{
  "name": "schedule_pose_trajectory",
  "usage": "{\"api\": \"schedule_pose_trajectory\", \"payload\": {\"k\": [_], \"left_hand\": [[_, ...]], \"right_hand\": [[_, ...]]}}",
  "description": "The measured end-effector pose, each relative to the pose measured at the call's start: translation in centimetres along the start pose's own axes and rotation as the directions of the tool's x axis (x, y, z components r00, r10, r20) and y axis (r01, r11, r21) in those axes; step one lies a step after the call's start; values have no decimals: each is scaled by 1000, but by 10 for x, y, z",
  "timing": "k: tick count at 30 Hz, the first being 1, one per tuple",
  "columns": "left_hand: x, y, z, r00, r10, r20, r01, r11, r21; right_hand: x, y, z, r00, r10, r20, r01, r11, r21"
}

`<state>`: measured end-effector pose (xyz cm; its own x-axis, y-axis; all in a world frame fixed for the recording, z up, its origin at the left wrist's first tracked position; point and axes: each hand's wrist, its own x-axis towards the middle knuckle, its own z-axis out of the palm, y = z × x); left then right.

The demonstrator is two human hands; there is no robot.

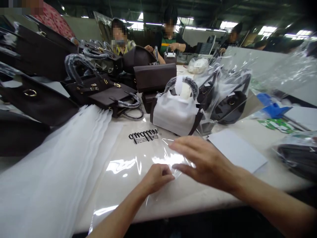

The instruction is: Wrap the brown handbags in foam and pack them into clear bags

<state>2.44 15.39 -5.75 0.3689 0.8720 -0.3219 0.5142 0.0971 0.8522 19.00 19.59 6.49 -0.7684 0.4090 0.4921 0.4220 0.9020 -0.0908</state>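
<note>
A clear plastic bag [119,185] with black lettering lies flat on the table in front of me. My left hand [158,178] is closed on the bag's right edge, fingers curled and thumb pressed down. Just right of it, my right hand [200,162] hovers over the same edge, its fingers stretched out and apart from the thumb. Behind the bag stands a dark handbag [197,124] with a white sheet [170,114] wrapped round its front and film round its handle.
Thin white sheets [61,165] are piled at left, below several dark brown handbags [84,82]. White card [237,152] lies at right, near a plastic-wrapped dark item [297,158]. Bagged handbags [230,102] stand behind. Several people [170,39] are across the table.
</note>
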Motion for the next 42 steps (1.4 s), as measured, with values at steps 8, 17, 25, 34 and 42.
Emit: {"api": "schedule_pose_trajectory", "payload": {"k": [8,17,25,34,42], "left_hand": [[-20,-3,4,993,6,-116,13,987,160],[-38,9,-3,949,61,-308,23,965,260],[-50,36,-13,803,410,-432,-188,863,470],[-52,43,-38,687,582,-436,-270,761,590],[-44,12,-35,610,684,-400,-308,671,675]], "right_hand": [[-95,29,57,838,265,477,-256,963,-85],[-93,-47,78,921,3,390,-18,999,37],[-75,-41,115,867,247,433,-280,960,13],[-65,-39,117,853,210,477,-289,952,98],[44,70,-45,857,461,-229,-486,871,-65]]}}
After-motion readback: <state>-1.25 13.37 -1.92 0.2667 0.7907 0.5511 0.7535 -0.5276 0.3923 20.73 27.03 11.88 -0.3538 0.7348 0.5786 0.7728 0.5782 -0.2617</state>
